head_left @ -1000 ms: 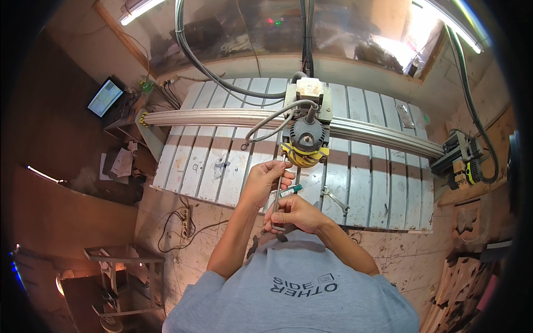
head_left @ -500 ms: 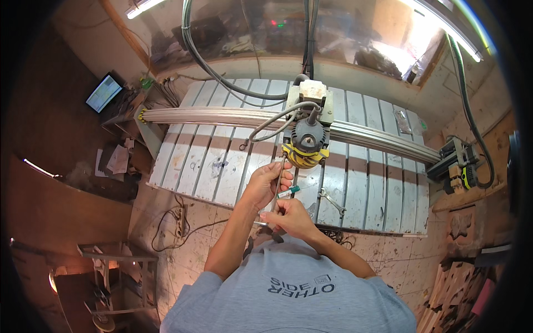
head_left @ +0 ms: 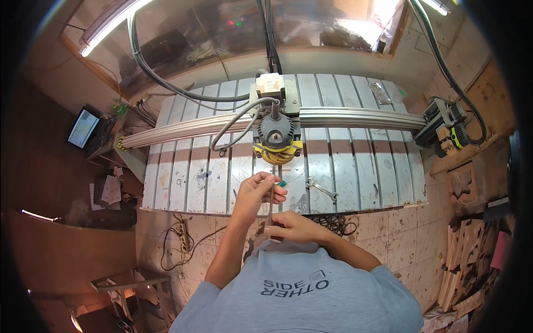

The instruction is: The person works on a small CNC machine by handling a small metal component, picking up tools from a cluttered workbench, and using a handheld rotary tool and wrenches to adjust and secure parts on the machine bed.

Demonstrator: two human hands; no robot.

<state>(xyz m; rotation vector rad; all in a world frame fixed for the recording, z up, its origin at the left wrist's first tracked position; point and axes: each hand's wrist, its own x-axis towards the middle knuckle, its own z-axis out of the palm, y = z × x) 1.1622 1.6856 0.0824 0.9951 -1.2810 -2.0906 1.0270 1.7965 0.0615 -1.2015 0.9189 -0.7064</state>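
Observation:
My left hand (head_left: 256, 194) is at the table's front edge, below the router, its thumb and fingers pinching the upper part of a thin grey rod (head_left: 271, 208). Closer to my body, my right hand (head_left: 295, 226) is closed around the rod's lower end, where a small pale end shows under the fingers. Beside my left fingertips is a small green cap (head_left: 282, 183); whether it touches them I cannot tell. Just beyond hangs the grey and yellow router (head_left: 276, 139) on its gantry. To the right, an open-ended wrench (head_left: 322, 190) lies on the slotted table (head_left: 355, 191).
A metal gantry beam (head_left: 355, 117) spans the table, with a motor carriage (head_left: 447, 125) at its right end. Cables hang from above. At left are a monitor (head_left: 84, 128) and a stool (head_left: 136, 286). A power strip (head_left: 183, 234) and cords lie on the floor; wood pieces (head_left: 459, 261) stand at right.
My hands and the rod have drawn slightly away from the router, toward my body. My head view has shifted, so the machine sits further left in the picture.

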